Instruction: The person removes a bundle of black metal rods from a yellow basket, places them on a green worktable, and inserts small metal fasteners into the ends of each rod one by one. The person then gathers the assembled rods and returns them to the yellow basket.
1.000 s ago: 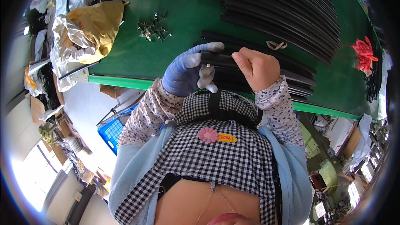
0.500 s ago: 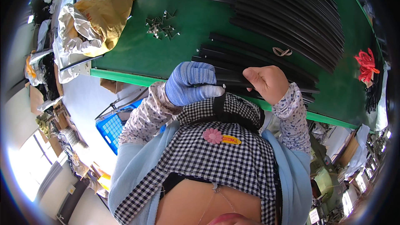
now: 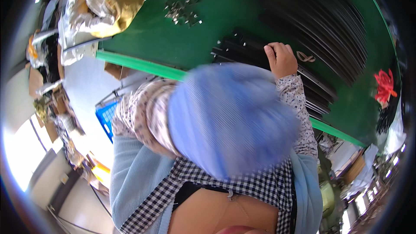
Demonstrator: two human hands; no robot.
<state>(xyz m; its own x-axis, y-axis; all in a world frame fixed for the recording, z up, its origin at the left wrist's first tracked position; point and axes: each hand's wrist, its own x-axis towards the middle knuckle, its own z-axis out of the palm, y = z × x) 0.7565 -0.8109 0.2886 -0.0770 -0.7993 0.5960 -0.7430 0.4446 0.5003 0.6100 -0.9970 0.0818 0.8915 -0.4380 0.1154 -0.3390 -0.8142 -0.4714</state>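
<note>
My left hand (image 3: 232, 119), in a blue striped glove, is raised close to the camera and smeared by motion. Its fingers cannot be made out, and it covers the table's near edge and some of the black tubes. Farther off, my bare right hand (image 3: 282, 60) is over the nearer group of black tubes (image 3: 238, 48), its fingers curled and thumb pressed in around a dark tube. Small shiny pieces show at the left ends of these tubes. A pile of small bent metal clips (image 3: 183, 12) lies to the left on the green table (image 3: 208, 26).
A large row of black tubes (image 3: 316, 26) covers the far right of the table. Beside my right hand lies a tan band loop (image 3: 305, 56). A yellow and white sack (image 3: 117, 6) stands at left, a red bundle (image 3: 385, 86) at right, and a blue crate (image 3: 105, 117) below.
My left hand has left the tube and come up toward the camera. My right hand has moved away over the near group of tubes. The view has shifted slightly.
</note>
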